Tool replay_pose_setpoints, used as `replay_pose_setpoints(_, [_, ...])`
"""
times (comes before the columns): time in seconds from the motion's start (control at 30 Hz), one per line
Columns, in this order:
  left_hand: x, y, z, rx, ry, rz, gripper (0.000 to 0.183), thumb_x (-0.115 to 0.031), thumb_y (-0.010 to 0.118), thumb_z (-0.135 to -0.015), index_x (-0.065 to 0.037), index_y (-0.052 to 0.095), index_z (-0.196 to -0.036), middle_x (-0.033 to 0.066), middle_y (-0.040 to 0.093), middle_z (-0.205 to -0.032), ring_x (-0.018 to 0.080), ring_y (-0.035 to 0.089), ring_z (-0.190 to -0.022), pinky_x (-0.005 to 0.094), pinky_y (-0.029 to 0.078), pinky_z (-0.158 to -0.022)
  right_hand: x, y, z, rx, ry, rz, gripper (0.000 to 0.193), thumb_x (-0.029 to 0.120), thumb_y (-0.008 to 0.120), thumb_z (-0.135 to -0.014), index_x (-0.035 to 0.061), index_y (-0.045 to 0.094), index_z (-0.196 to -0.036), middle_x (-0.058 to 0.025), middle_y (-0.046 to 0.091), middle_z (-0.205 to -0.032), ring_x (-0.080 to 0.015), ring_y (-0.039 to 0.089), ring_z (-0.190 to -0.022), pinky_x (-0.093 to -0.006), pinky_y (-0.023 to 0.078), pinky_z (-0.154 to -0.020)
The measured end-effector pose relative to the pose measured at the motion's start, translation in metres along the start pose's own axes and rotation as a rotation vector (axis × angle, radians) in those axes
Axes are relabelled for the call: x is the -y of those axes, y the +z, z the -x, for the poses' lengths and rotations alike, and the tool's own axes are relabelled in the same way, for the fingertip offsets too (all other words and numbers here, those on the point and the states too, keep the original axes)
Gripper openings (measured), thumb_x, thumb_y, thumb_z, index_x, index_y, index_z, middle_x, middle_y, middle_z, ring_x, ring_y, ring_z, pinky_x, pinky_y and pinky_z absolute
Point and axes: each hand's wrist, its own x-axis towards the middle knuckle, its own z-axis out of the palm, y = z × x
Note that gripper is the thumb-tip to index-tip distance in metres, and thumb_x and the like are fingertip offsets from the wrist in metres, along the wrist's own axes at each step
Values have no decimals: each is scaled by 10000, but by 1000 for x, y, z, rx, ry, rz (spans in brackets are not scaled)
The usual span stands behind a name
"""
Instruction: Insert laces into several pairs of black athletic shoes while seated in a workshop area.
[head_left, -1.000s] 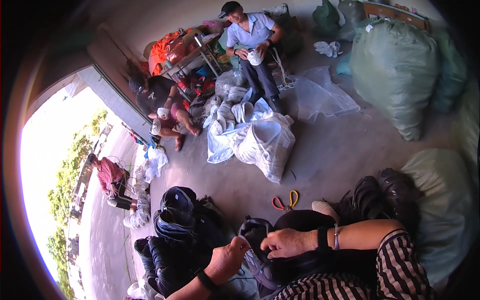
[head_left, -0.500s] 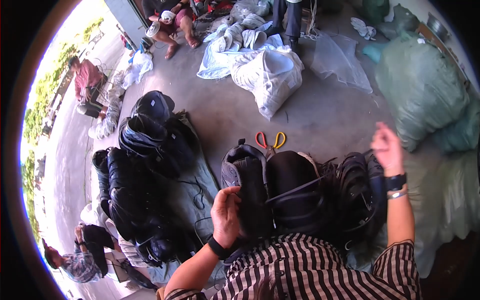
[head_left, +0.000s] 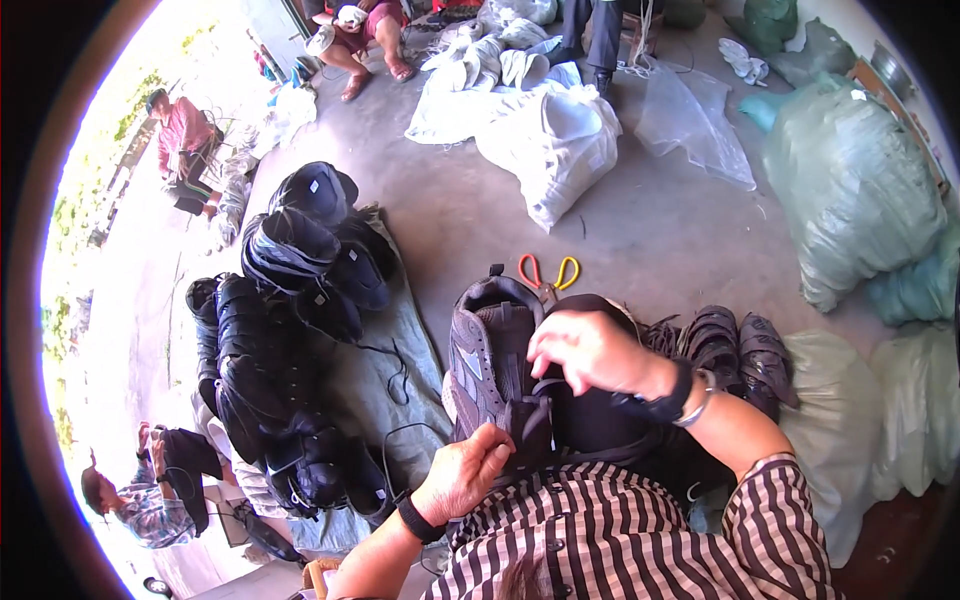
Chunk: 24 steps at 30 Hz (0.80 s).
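Observation:
A dark grey sports shoe (head_left: 482,352) rests on my lap, toe pointing away from me. My left hand (head_left: 466,473) grips its heel and the dark strap there. My right hand (head_left: 592,352) lies on top of the shoe and a black upper (head_left: 590,425) beside it, fingers curled around the opening. Scissors with orange and yellow handles (head_left: 548,272) lie on the concrete floor just beyond the shoe.
Stacks of black shoe uppers (head_left: 285,330) lie on a grey sheet to my left; more dark shoes (head_left: 735,350) sit to my right. White sacks (head_left: 545,130) and pale green bags (head_left: 850,190) stand farther off. Other people sit at the back (head_left: 355,30) and left (head_left: 180,150).
My right hand has come back from the right side onto the shoe. The view has tilted down toward my lap, and my left hand has slid down to the heel.

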Motion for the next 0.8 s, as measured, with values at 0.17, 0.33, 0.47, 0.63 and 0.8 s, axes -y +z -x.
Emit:
replay_pose_setpoints(0.17, [17,-1,-6,-365,8,253,150,-70,426,-970,-10,564,-981,24,531,-743,86,488,-645,227,430,-605,-27,18,18,543,116,663,145,134,483,-876,42,590,-847,-156,620,-717,-320,620,-656,-391,495,-632])
replay_pose_setpoints(0.33, [21,6,-11,-549,32,349,172,-44,467,-958,12,580,-1075,55,592,-861,96,578,-743,227,487,-681,-12,-2,44,499,456,385,206,185,508,-905,35,632,-972,-71,627,-693,-99,514,-430,-242,434,-460])
replay_pose_setpoints(0.47, [21,2,-12,-527,-173,745,160,-55,576,-913,32,582,-1047,93,651,-921,112,620,-759,239,513,-684,-1,-2,33,111,179,1,141,133,562,-893,31,641,-949,32,585,-686,-22,487,-513,-169,369,-456])
replay_pose_setpoints(0.63, [24,10,-12,-362,-226,711,97,-101,621,-893,-15,605,-935,14,618,-772,67,562,-648,196,456,-597,-4,17,-2,85,133,168,172,145,567,-888,1,660,-890,-13,598,-636,-71,500,-467,-224,396,-439])
replay_pose_setpoints(0.8, [22,16,-17,-452,-238,568,104,-123,645,-879,-25,608,-876,-56,559,-736,11,472,-639,153,364,-566,-8,30,-31,-16,74,76,276,217,472,-952,-17,615,-981,-89,613,-600,-107,539,-402,-206,405,-381])
